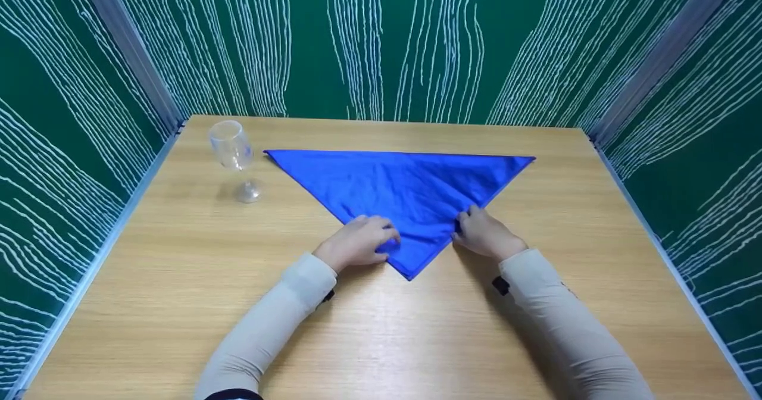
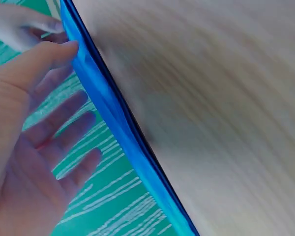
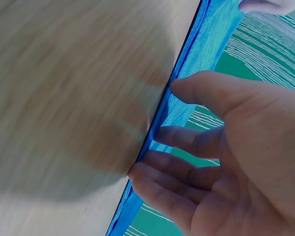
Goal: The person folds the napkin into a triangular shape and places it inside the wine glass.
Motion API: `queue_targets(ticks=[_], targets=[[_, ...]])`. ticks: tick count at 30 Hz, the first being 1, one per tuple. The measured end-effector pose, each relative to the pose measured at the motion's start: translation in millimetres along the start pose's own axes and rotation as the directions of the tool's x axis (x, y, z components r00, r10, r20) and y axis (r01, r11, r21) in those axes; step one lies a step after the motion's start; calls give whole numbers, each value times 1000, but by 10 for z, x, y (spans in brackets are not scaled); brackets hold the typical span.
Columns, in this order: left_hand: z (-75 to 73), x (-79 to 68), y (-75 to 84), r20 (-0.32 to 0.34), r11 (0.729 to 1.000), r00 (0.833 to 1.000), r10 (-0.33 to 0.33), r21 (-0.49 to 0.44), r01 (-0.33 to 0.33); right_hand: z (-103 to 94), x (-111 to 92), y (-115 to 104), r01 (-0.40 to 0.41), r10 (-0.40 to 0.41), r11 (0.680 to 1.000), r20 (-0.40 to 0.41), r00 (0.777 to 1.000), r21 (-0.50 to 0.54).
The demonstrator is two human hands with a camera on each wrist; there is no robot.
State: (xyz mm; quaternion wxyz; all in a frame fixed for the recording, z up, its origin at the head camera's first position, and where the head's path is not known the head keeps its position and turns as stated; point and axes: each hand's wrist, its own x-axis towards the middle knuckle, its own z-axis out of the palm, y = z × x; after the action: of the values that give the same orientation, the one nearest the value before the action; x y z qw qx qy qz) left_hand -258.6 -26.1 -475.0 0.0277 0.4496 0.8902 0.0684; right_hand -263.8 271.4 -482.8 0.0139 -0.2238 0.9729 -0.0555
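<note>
A blue cloth (image 1: 405, 180), folded into a triangle, lies on the wooden table with its long edge at the back and one corner towards the person. The left hand (image 1: 362, 240) is over the cloth's left slanting edge. In the left wrist view its thumb (image 2: 64, 51) meets the edge, and the fingers are spread loosely. On the right slanting edge, the right hand (image 1: 487, 233) touches the cloth. Its fingertips (image 3: 137, 169) rest along the edge in the right wrist view, bent slightly and apart from the thumb.
A clear stemmed glass (image 1: 231, 147) stands upright at the back left of the table (image 1: 178, 305), beyond the cloth's left corner. Green walls (image 1: 309, 43) with white wavy lines enclose the table at the back and sides.
</note>
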Motion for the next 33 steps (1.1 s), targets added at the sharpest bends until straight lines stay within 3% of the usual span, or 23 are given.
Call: queue_targets(ticks=[4,8,15,22,26,30,33], targets=[[16,28,72,-30,993,995,96,74,-94,-3,-6,2,-6,6,1000,1,1000,11],[33,44,123,-43,984,987,152,101,-148,14,-2,-1,-7,7,1000,-6,1000,13],[48,54,144,-49,983,988,148,118,-141,27,6,15,-2,2,1000,-3,1000,8],[76,47,131,-50,991,992,116,66,-113,-20,-6,40,-6,7,1000,49,999,-14],[87,40,121,-53,994,993,104,27,-103,21,-27,30,110,-111,993,-37,993,-30],[89,38,106,-61,995,993,102,10,-102,68,-41,-49,270,-268,963,-120,956,5],[91,36,97,-66,995,992,104,16,-103,70,-51,-150,357,-348,933,-138,927,47]])
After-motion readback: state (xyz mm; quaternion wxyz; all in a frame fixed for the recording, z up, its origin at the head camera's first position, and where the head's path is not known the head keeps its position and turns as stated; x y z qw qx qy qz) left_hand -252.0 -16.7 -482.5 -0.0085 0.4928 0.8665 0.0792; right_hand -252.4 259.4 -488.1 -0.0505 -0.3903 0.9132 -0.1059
